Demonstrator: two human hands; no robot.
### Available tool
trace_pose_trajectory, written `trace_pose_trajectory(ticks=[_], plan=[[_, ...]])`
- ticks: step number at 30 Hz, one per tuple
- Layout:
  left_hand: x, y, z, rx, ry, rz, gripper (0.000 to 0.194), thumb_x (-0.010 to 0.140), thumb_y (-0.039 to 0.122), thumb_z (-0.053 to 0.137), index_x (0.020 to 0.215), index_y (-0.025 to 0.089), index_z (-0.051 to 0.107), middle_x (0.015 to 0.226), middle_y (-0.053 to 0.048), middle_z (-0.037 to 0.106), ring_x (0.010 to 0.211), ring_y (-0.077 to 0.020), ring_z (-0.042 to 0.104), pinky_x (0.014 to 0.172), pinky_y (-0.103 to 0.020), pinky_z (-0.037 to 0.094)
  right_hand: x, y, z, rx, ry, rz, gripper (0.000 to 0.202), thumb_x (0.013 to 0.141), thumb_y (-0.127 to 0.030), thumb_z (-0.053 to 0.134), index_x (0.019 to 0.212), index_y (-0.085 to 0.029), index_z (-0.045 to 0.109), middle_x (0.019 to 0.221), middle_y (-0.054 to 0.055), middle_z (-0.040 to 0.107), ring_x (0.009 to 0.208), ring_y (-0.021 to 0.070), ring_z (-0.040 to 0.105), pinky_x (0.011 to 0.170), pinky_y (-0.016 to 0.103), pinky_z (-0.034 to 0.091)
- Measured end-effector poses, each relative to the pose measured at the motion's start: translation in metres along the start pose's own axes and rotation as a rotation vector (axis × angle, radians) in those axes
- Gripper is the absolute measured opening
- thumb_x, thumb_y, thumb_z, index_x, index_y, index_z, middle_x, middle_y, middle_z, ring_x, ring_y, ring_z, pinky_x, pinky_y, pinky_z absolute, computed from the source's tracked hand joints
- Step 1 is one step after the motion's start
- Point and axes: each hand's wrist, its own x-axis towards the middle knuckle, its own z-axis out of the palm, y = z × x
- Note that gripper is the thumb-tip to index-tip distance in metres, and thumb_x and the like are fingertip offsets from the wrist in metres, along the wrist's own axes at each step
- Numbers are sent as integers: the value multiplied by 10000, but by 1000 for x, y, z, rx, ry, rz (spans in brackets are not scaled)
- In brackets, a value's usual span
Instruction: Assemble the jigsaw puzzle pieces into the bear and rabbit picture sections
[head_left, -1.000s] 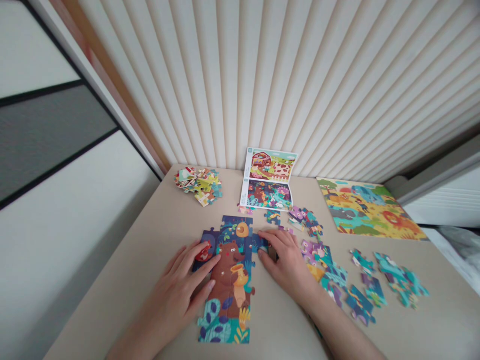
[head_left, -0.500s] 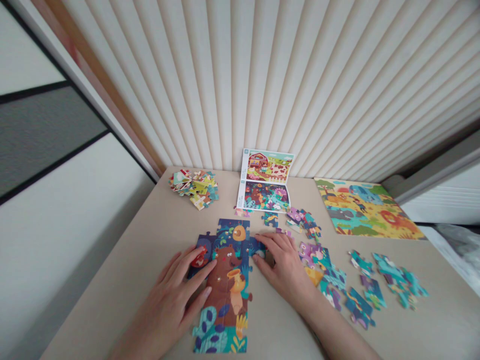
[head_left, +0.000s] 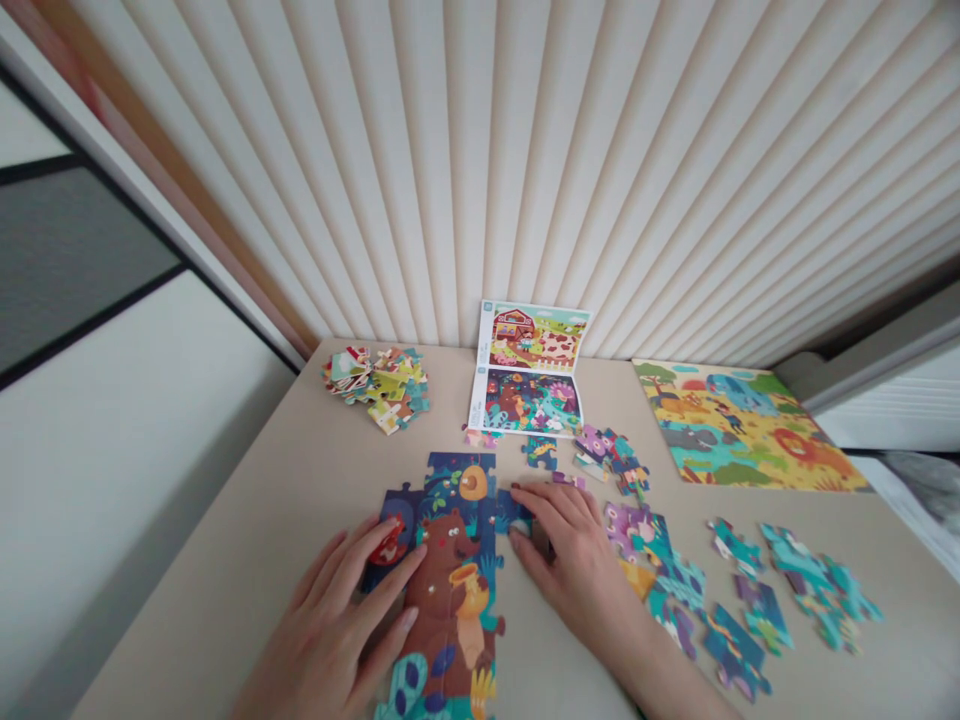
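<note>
A partly joined jigsaw puzzle [head_left: 442, 590] with a brown bear and a honey pot lies on the table before me. My left hand [head_left: 345, 610] rests on its left side, fingers spread, fingertips on the bear and on the piece with a red figure [head_left: 391, 543]. At the upper right edge of the joined part, my right hand [head_left: 562, 540] has thumb and fingers closed on a dark blue puzzle piece [head_left: 511, 512]. That piece touches the joined part; whether it is fully locked in, I cannot tell. My fingers cover part of it.
A folded picture sheet [head_left: 531, 365] stands behind the puzzle. Loose pieces [head_left: 679, 575] lie scattered to the right, with more near the sheet. A pile of other pieces [head_left: 386, 385] sits back left. A finished safari puzzle [head_left: 739, 420] lies back right. A pleated partition [head_left: 480, 180] rises behind the table [head_left: 247, 530].
My view has shifted a little, so the puzzle and loose pieces sit lower in the picture. Both hands keep nearly the same places on the puzzle.
</note>
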Motion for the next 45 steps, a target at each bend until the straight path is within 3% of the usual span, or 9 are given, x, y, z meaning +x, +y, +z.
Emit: trace_pose_trajectory(ticks=[15,23,45], plan=[[1,-3,2,47,-10,36,548,993,424,634,1537,387,579,1649,-40,466,1429,-297,520,1184,-478,481,1,-4,-2,-3,22,7,376,1010,-209,660,1375,-300,648,1346,79,722,1259,295,645,1124,555,492],[-4,-2,3,35,-63,1,566,992,420,645,1551,403,560,1666,-46,442,1453,-320,498,1194,-538,480,0,1,0,-5,5,-3,363,1022,-227,655,1380,-279,635,1361,81,715,1256,284,640,1111,541,493],[0,0,2,8,-45,4,549,997,402,635,1543,388,572,1647,-64,451,1451,-327,498,1145,-540,530,1,6,-2,17,12,3,383,1011,-222,647,1388,-284,626,1357,86,720,1267,291,650,1095,534,503]])
